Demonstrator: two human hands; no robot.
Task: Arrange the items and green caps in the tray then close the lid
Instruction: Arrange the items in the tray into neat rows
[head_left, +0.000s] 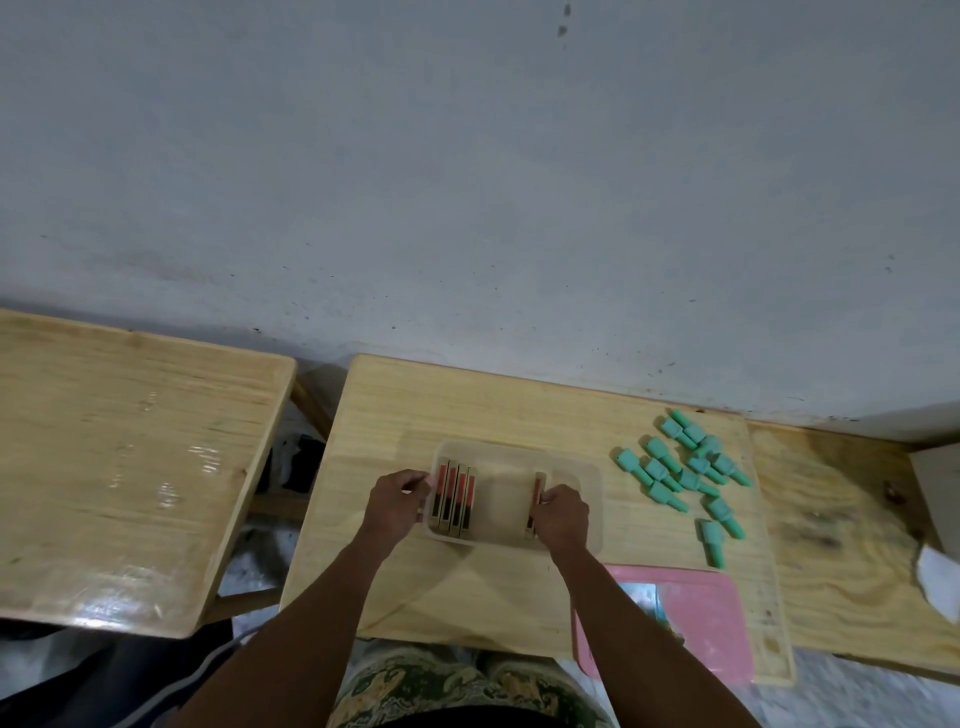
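Note:
A clear plastic tray (589, 470) sits mid-table. Inside at its left, several slim red-and-black items (456, 496) stand side by side. My left hand (397, 501) rests against the tray's left wall, fingers curled on its rim. My right hand (563, 517) is inside the tray's right part, closed on one more red item (537, 486) held upright. A loose heap of green caps (685, 470) lies on the table to the right of the tray. The pink lid (701, 618) lies flat at the table's near right corner.
A second wooden table (130, 457) stands to the left across a gap. Another wooden board (852, 535) adjoins on the right, with a white object (940, 577) at its edge. A grey wall rises just behind the tables.

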